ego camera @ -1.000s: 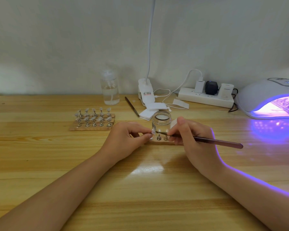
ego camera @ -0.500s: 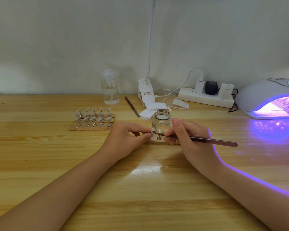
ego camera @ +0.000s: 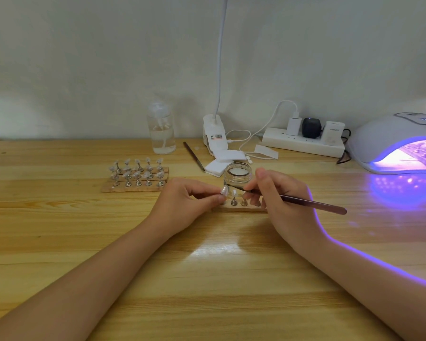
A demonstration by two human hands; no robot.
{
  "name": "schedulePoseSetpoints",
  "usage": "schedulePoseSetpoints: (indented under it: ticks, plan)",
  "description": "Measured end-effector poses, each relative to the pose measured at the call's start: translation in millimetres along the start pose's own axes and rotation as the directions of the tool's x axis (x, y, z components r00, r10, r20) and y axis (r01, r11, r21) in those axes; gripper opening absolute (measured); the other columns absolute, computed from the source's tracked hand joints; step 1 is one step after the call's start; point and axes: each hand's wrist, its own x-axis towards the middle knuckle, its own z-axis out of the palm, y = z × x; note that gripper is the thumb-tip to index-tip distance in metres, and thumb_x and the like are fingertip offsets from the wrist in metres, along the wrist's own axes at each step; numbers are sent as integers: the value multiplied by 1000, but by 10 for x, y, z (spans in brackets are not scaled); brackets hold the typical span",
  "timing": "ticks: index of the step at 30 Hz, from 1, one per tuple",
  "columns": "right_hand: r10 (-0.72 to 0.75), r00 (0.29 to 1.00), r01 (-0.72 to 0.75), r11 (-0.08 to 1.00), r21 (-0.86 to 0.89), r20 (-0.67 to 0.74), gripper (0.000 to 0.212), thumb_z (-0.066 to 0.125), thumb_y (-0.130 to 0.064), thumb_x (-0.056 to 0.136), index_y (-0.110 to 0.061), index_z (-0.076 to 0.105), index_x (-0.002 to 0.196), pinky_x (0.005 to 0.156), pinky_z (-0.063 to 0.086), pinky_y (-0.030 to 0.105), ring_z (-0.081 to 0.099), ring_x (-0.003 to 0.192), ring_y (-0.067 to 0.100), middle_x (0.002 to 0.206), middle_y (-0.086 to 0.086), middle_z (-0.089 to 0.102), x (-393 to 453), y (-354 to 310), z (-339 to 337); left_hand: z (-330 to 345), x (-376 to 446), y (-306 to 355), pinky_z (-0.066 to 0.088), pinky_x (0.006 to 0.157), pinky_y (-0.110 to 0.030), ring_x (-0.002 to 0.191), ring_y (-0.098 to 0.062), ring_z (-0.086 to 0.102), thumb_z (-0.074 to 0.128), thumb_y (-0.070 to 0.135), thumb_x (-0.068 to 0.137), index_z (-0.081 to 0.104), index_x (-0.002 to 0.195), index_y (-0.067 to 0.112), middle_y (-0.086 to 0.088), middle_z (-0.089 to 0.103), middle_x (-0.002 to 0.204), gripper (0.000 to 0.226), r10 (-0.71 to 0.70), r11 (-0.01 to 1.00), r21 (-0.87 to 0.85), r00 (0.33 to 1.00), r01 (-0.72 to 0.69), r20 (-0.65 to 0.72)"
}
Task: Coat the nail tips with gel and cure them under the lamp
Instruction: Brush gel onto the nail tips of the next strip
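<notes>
My left hand point(ego camera: 187, 203) pinches a nail tip point(ego camera: 223, 191) on its small stand, just left of a wooden strip point(ego camera: 239, 207) that carries more metal stands. My right hand point(ego camera: 280, 200) grips a thin brush point(ego camera: 312, 203); the bristle end touches the held nail tip. An open glass gel jar point(ego camera: 237, 174) stands right behind the strip. The curing lamp point(ego camera: 399, 143) glows violet at the far right, with something lying inside it. A second wooden board point(ego camera: 135, 185) with several nail tips on stands lies to the left.
At the back stand a clear pump bottle point(ego camera: 161, 130), a clip lamp base point(ego camera: 214, 134) with its white neck rising, white pads point(ego camera: 225, 159), a spare brush point(ego camera: 194, 156) and a power strip point(ego camera: 303, 142) with plugs and cables.
The brush tip has slid left along the nail tip and the handle now tilts a little lower. My left hand has stayed in place, still pinching the nail tip.
</notes>
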Motion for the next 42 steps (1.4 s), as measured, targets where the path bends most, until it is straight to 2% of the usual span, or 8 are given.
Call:
schedulePoseSetpoints:
  ticks: [4,10,13,19,26,31,37,42]
  plan:
    - [-13,1000,13,1000,17,21,30,45,-38,85,-22,65,71,54,42,6,62,58,0,69,-4,69,-11,3,0,-1,6,-5,41,60,-3,65,10,61,74,8,72,73,79,24,24,67,67,17,-23,999,-32,1000,23,3]
    - [-35,998,31,995,92,51,30,47,-34,87,-21,65,67,55,48,13,62,54,3,60,-5,66,-26,12,14,-6,11,-8,44,61,-5,65,8,61,72,8,73,73,79,23,17,69,66,16,-72,994,-88,997,72,-6]
    - [-43,997,37,996,82,71,33,46,-36,89,-21,66,66,57,50,17,62,54,7,62,3,66,-35,12,17,-6,19,-6,45,61,-7,63,7,61,72,9,72,72,75,26,17,69,66,17,-78,990,-118,997,76,-15]
    - [2,999,4,990,138,-44,37,43,-39,85,-14,65,68,54,43,11,58,52,2,58,-2,65,-1,-6,15,1,13,-7,47,57,-10,58,-1,60,74,18,66,74,69,26,7,72,70,9,-108,978,-179,994,106,2]
    - [10,1000,-6,990,139,-30,35,44,-39,83,-15,65,69,54,43,10,59,53,3,58,-4,66,-6,-1,51,-1,6,0,49,56,-13,58,-4,60,73,22,64,75,70,23,4,72,72,7,-136,969,-203,990,137,17]
    - [18,1000,-18,990,137,3,33,44,-40,83,-19,66,68,54,47,14,63,57,8,62,1,67,-22,-19,54,-2,13,11,45,52,-9,47,1,54,73,9,70,73,73,17,9,69,61,8,-151,970,-190,989,149,7]
    - [6,998,-15,988,151,56,35,44,-35,84,-14,66,67,53,46,14,61,53,7,58,3,66,-33,-33,62,-9,9,20,45,53,-9,47,1,55,71,6,72,72,81,16,11,70,66,14,-146,969,-200,989,145,10]
    - [24,999,-16,982,187,-41,38,43,-39,85,-14,65,66,53,46,16,60,53,8,58,3,66,-15,-13,37,-6,8,18,48,55,-12,51,-3,57,72,18,65,74,74,16,4,72,72,9,-153,965,-214,988,153,20]
